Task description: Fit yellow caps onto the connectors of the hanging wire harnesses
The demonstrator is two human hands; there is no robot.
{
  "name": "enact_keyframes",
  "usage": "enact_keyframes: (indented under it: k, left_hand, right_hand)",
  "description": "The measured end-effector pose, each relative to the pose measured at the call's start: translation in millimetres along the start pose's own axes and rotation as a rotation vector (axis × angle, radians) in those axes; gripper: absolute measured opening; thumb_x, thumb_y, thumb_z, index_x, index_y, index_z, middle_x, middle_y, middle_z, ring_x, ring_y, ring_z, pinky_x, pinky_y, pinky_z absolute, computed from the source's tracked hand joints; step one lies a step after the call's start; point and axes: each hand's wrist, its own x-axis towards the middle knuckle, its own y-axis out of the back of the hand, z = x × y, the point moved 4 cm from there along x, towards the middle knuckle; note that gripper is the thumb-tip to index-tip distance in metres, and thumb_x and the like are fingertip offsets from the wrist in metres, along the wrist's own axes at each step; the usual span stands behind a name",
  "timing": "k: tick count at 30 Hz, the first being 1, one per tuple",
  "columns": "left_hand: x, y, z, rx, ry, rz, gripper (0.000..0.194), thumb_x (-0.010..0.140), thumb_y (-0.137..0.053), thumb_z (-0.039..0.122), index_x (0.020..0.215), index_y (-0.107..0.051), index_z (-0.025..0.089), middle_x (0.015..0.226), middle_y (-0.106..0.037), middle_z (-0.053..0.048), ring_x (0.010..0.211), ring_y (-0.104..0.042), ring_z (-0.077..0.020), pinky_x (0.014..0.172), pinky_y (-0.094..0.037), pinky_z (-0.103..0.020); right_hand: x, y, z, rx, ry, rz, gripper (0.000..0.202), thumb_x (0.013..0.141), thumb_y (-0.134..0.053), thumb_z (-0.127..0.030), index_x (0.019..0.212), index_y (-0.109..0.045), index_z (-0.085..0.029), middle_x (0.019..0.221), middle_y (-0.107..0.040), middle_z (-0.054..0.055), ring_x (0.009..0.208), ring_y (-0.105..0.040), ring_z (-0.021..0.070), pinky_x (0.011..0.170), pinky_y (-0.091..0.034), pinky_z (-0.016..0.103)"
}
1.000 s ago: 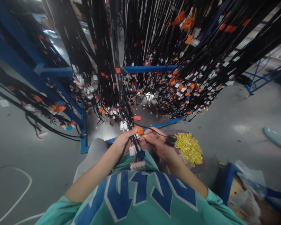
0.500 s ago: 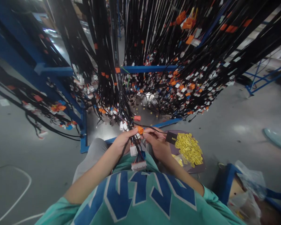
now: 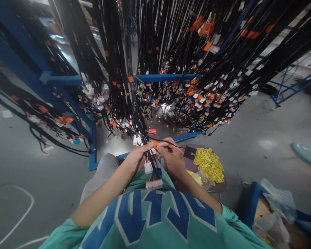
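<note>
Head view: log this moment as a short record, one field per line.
Left grip: holding an orange connector
Right grip: fingertips at that connector; anything pinched is too small to tell
Nearer the body: wide white connector
To the right: yellow pieces heaped on a purplish surface
Ahead: black cable bundles, blue frame

A grey floor (image 3: pixel 248 148) reflects pale light around a blue metal rack (image 3: pixel 168 77).
</note>
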Motion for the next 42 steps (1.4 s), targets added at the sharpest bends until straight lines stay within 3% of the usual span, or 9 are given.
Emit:
enact_keyframes:
  k: [4,11,17,23,34,39,42]
  left_hand:
    - [-1.7,-0.4,-0.2,-0.004,0.008,0.008,0.011,0.076,-0.055,0.014,0.075,-0.065,0.008,0.057,-0.064,-0.007,0.045,-0.059,-0.0111,0.045,-0.047,-0.018]
    - [-4.7,-2.9,1.8,0.016,-0.009,-0.021,0.012,0.076,-0.054,0.013,0.072,-0.064,0.008,0.054,-0.063,-0.007,0.044,-0.058,-0.0114,0.043,-0.046,-0.018]
    - [-5.0,-0.9,2.7,0.067,-0.02,-0.002,0.008,0.075,-0.055,0.011,0.076,-0.063,0.009,0.052,-0.062,-0.005,0.042,-0.057,-0.0114,0.04,-0.044,-0.018]
    - [-9.0,-5.1,1.2,0.102,-0.039,-0.067,0.009,0.074,-0.058,0.013,0.073,-0.064,0.007,0.047,-0.06,-0.007,0.04,-0.056,-0.0121,0.04,-0.043,-0.019]
    - [-5.2,-0.2,2.4,0.201,-0.098,-0.06,0.009,0.069,-0.063,0.015,0.069,-0.065,0.007,0.053,-0.062,-0.008,0.047,-0.058,-0.013,0.042,-0.043,-0.018]
    - [-0.1,-4.9,13.0,0.081,-0.043,-0.022,0.013,0.077,-0.055,0.015,0.075,-0.065,0.006,0.057,-0.063,-0.008,0.051,-0.06,-0.0124,0.047,-0.048,-0.018]
    - [1.3,-5.7,24.1,-0.013,-0.015,0.04,0.017,0.082,-0.049,0.015,0.077,-0.063,0.007,0.061,-0.064,-0.008,0.052,-0.061,-0.0125,0.051,-0.052,-0.02]
  right_hand:
    - [1.5,0.4,0.2,0.004,0.01,0.003,0.007,0.069,-0.062,-0.023,0.063,-0.06,-0.019,0.069,-0.051,-0.002,0.063,-0.051,0.0092,0.06,-0.041,0.023]
    - [0.3,0.4,0.9,0.026,-0.025,-0.064,0.009,0.069,-0.063,-0.027,0.067,-0.06,-0.019,0.067,-0.052,-0.002,0.057,-0.052,0.0087,0.053,-0.04,0.022]
    - [3.2,-2.9,5.6,0.259,-0.223,-0.056,0.026,0.057,-0.071,-0.026,0.071,-0.051,-0.019,0.056,-0.051,-0.007,0.049,-0.052,0.0084,0.047,-0.041,0.021]
    - [6.2,-2.0,6.2,0.26,-0.361,-0.2,0.032,0.053,-0.074,-0.03,0.075,-0.054,-0.017,0.056,-0.056,-0.004,0.048,-0.053,0.0083,0.041,-0.033,0.018]
    - [12.3,-4.3,13.2,0.245,-0.294,-0.158,0.026,0.051,-0.075,-0.031,0.061,-0.055,-0.017,0.046,-0.055,-0.005,0.043,-0.051,0.0093,0.043,-0.038,0.022]
    - [21.8,1.7,17.0,0.217,-0.267,-0.12,0.027,0.061,-0.069,-0.036,0.077,-0.06,-0.017,0.058,-0.057,-0.003,0.051,-0.051,0.0083,0.051,-0.042,0.022]
    - [18.1,9.3,17.1,0.17,-0.303,-0.201,0.034,0.064,-0.066,-0.04,0.09,-0.058,-0.019,0.08,-0.061,0.001,0.065,-0.055,0.0095,0.058,-0.045,0.022]
